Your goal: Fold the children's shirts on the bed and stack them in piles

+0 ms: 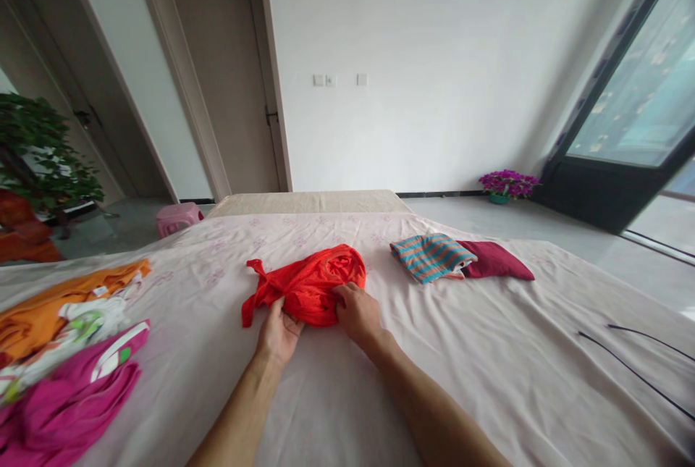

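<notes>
A bright red garment (318,282) lies bunched and partly rolled on the sheet in front of me. Two narrow ends stick out at its left side; which kind of garment it is, I cannot tell. At its lower left edge my left hand (279,333) has the thumb on top and the fingers partly under the cloth. My right hand (359,313) pinches the cloth at the right side, with the fingertips partly hidden in the folds.
Folded striped cloth (431,257) and a dark red folded cloth (496,261) lie to the right. At left are orange (48,308), white patterned (92,318) and magenta clothes (70,409). Two dark cords (635,373) cross the sheet. A pink stool (179,217) stands beyond.
</notes>
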Demonstrator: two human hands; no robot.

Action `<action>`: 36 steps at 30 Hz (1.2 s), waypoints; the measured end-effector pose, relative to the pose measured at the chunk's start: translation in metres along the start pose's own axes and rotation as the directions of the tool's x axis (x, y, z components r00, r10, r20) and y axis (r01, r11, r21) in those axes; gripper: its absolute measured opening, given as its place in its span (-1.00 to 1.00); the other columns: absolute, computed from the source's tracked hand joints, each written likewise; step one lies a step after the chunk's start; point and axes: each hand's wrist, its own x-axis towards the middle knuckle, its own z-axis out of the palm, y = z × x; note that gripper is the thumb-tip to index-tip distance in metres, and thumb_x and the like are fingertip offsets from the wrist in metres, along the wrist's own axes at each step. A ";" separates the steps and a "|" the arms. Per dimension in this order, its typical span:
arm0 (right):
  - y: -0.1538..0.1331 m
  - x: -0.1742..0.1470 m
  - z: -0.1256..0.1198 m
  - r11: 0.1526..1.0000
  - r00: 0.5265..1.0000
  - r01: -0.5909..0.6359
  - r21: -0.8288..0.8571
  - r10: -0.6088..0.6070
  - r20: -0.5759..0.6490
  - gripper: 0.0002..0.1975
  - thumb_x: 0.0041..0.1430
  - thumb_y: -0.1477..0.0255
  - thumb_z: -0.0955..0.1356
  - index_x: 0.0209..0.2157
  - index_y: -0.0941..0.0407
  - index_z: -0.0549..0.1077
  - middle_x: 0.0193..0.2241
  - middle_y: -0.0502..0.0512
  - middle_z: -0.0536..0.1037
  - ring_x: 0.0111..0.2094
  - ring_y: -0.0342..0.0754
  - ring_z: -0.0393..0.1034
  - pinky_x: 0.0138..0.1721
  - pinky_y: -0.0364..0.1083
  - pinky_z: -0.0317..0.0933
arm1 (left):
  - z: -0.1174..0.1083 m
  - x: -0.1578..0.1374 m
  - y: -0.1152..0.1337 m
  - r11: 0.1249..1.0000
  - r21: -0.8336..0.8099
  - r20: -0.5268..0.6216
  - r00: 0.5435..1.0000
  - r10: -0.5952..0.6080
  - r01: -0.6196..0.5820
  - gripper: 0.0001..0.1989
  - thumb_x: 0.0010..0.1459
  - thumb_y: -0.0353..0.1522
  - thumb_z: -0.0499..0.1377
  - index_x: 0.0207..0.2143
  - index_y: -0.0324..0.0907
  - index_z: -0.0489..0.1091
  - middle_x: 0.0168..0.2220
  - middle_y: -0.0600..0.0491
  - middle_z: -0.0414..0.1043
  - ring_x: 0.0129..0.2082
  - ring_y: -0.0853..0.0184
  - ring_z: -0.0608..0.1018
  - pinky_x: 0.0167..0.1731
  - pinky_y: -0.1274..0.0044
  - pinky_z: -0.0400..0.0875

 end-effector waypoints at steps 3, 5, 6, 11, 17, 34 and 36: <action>-0.007 -0.003 -0.005 0.989 0.990 0.123 0.087 -0.115 -0.085 -0.72 0.19 0.49 0.27 -0.14 -0.02 0.53 -0.19 0.04 0.56 -0.12 -0.02 0.39 -0.16 -0.13 0.18 | 0.000 -0.001 -0.003 0.999 -0.037 0.029 0.999 -0.032 0.033 -0.73 0.28 -0.40 0.03 -0.06 -0.23 0.45 -0.26 -0.03 0.60 -0.28 0.30 0.63 -0.24 0.46 0.54; -0.012 -0.004 -0.008 0.965 0.980 0.188 0.184 -0.172 -0.098 -0.78 0.20 0.46 0.29 -0.19 -0.01 0.54 -0.21 0.02 0.57 -0.14 -0.05 0.40 -0.14 -0.14 0.18 | -0.001 -0.001 -0.003 0.999 -0.042 0.042 0.999 -0.033 0.034 -0.70 0.29 -0.37 0.02 -0.02 -0.26 0.43 -0.23 -0.07 0.60 -0.22 0.26 0.63 -0.19 0.42 0.54; -0.014 -0.005 -0.009 0.953 0.979 0.198 0.229 -0.181 -0.096 -0.81 0.21 0.43 0.30 -0.20 0.00 0.54 -0.22 0.01 0.57 -0.16 -0.06 0.41 -0.15 -0.15 0.19 | -0.002 -0.001 -0.003 0.999 -0.043 0.050 0.998 -0.027 0.029 -0.69 0.28 -0.36 0.02 0.00 -0.27 0.43 -0.22 -0.09 0.60 -0.19 0.23 0.62 -0.17 0.40 0.53; -0.016 -0.006 -0.012 0.945 0.974 0.225 0.236 -0.210 -0.087 -0.87 0.16 0.34 0.38 -0.26 0.01 0.57 -0.29 0.01 0.58 -0.22 -0.04 0.41 -0.20 -0.13 0.20 | -0.004 -0.002 -0.004 1.000 0.011 0.146 0.989 0.021 -0.022 -0.67 0.21 -0.28 0.13 -0.02 -0.23 0.42 -0.13 -0.10 0.57 -0.10 0.19 0.59 -0.12 0.37 0.51; -0.011 0.001 -0.036 0.926 0.913 0.287 0.244 -0.188 -0.362 -0.80 0.28 0.38 0.28 -0.28 0.06 0.56 -0.31 0.08 0.56 -0.24 -0.05 0.39 -0.18 -0.11 0.18 | -0.011 -0.004 -0.006 0.820 0.457 0.080 0.934 0.349 -0.346 -0.65 0.10 -0.19 0.23 -0.10 -0.15 0.44 -0.04 -0.06 0.50 0.04 0.14 0.50 0.05 0.32 0.38; -0.007 0.007 -0.033 0.845 0.980 -0.106 0.524 -0.001 0.200 -0.87 0.04 0.36 0.32 -0.51 0.10 0.42 -0.56 -0.03 0.44 -0.49 -0.14 0.30 -0.45 -0.17 0.06 | -0.024 0.008 -0.003 0.537 0.755 0.068 0.859 0.507 -0.377 -0.65 0.19 -0.16 0.13 -0.07 -0.17 0.43 0.07 -0.12 0.42 0.15 0.12 0.39 0.18 0.35 0.23; -0.005 0.012 -0.035 0.610 0.971 -0.218 0.761 0.059 0.231 -0.80 0.07 0.28 0.30 -0.51 0.11 0.35 -0.62 -0.07 0.33 -0.59 -0.18 0.19 -0.53 -0.18 0.02 | -0.021 0.004 -0.003 0.552 0.719 0.107 0.852 0.512 -0.422 -0.74 0.17 -0.20 0.17 -0.16 -0.15 0.44 -0.08 -0.08 0.48 0.02 0.13 0.46 0.09 0.36 0.32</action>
